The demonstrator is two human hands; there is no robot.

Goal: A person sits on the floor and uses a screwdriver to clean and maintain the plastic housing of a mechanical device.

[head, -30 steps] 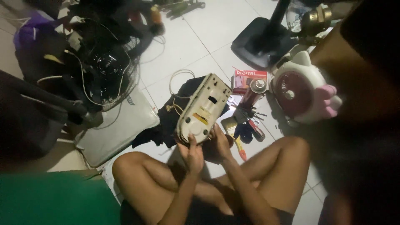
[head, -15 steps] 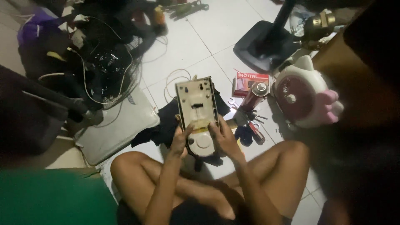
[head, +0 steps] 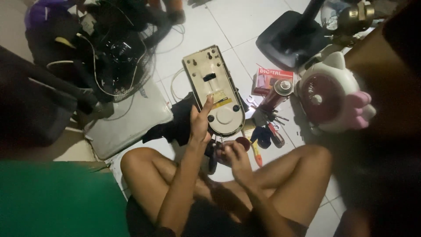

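On the tiled floor, one beige casing (head: 215, 91) in left hand's (head: 201, 123) clamped grip; right hand (head: 232, 154) loosely curled.

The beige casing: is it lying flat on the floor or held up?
Held up: the left hand grips the beige casing, tilted above the floor.

1 head view, steeply down, near the tiled floor (head: 245, 26)

Left hand (head: 201, 125) raised gripping, right hand (head: 233, 154) low, curled
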